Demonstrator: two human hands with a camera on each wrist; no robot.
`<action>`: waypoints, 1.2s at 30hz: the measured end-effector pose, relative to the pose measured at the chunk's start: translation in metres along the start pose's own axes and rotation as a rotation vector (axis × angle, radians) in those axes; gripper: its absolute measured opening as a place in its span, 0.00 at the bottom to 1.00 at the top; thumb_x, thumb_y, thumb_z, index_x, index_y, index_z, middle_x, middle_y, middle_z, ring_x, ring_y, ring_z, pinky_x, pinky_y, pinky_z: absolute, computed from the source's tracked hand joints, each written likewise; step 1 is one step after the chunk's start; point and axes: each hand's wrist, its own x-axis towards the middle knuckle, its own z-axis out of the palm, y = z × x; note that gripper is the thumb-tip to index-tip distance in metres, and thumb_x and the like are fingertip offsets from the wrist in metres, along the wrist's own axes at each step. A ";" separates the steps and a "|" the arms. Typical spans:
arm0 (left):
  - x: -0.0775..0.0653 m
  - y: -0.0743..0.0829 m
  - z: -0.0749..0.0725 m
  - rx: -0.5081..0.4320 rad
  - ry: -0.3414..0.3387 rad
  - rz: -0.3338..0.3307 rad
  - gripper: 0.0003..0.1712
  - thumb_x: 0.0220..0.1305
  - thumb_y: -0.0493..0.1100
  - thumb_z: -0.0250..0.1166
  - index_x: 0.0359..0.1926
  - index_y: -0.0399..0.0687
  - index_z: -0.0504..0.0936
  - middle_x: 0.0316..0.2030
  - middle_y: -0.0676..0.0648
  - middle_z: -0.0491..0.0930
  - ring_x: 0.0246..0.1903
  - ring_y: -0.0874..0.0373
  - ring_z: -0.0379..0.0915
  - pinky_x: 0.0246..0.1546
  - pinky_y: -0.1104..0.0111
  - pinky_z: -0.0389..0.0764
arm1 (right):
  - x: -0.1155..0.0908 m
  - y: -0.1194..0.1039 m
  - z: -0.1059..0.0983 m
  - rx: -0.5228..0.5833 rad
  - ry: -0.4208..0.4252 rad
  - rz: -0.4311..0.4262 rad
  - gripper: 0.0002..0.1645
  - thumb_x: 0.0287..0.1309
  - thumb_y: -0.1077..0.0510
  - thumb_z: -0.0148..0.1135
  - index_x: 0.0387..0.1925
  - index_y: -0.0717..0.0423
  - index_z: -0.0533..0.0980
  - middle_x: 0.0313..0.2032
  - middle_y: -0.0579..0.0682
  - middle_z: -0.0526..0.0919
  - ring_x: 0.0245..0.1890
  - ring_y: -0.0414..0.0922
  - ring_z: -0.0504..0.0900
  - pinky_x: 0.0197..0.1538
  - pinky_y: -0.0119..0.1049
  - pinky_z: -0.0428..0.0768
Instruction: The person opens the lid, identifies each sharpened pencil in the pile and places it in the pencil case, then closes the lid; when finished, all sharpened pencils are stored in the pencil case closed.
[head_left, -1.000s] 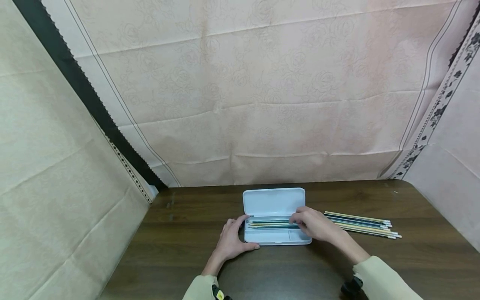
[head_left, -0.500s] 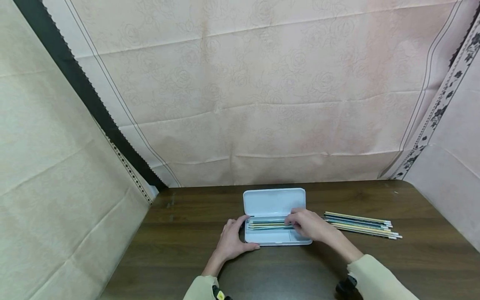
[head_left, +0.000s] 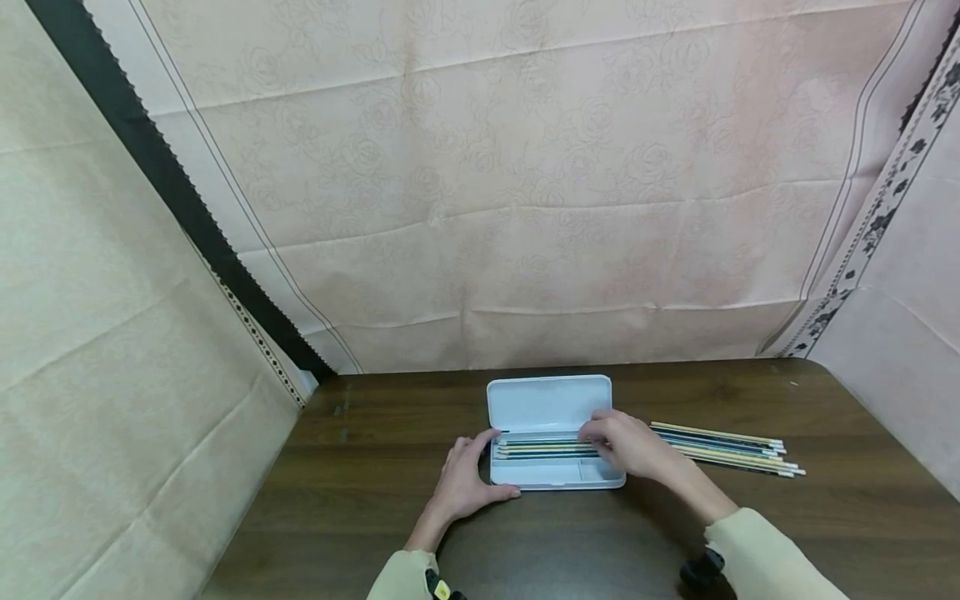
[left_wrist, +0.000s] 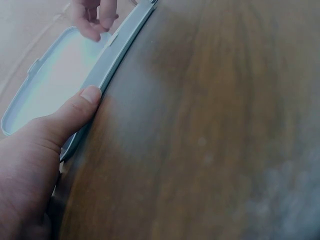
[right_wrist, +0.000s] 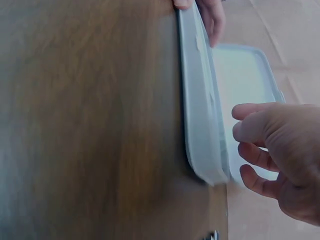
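A pale blue pencil case (head_left: 549, 403) lies on the table with its lid up. Several pencils (head_left: 543, 449) lie lengthwise in its tray. My left hand (head_left: 462, 483) holds the case's left end, its thumb (left_wrist: 82, 107) along the front edge and a forefinger at the back corner. The other left fingers are mostly hidden. Over the tray's right half is my right hand (head_left: 628, 446), its fingers loosely bent at the right part of the pencils. In the right wrist view its fingertips (right_wrist: 245, 131) hover beside the lid, with no pencil visible between them.
A loose bundle of pencils (head_left: 738, 452) lies on the brown wooden table (head_left: 570, 550), right of the case and partly behind the right hand. Pale patterned cloth (head_left: 525, 208) hangs behind the table's back edge and at both sides.
My right hand slides slightly left over the pencils, then back right, showing more of their length. The left hand stays at the case's left end.
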 end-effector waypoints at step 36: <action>0.000 0.003 -0.001 -0.012 -0.016 -0.025 0.57 0.42 0.72 0.77 0.71 0.56 0.68 0.51 0.46 0.71 0.49 0.51 0.64 0.46 0.53 0.69 | -0.155 0.104 -0.077 -0.119 0.178 0.139 0.21 0.40 0.79 0.71 0.28 0.49 0.82 0.29 0.38 0.81 0.29 0.29 0.74 0.28 0.32 0.74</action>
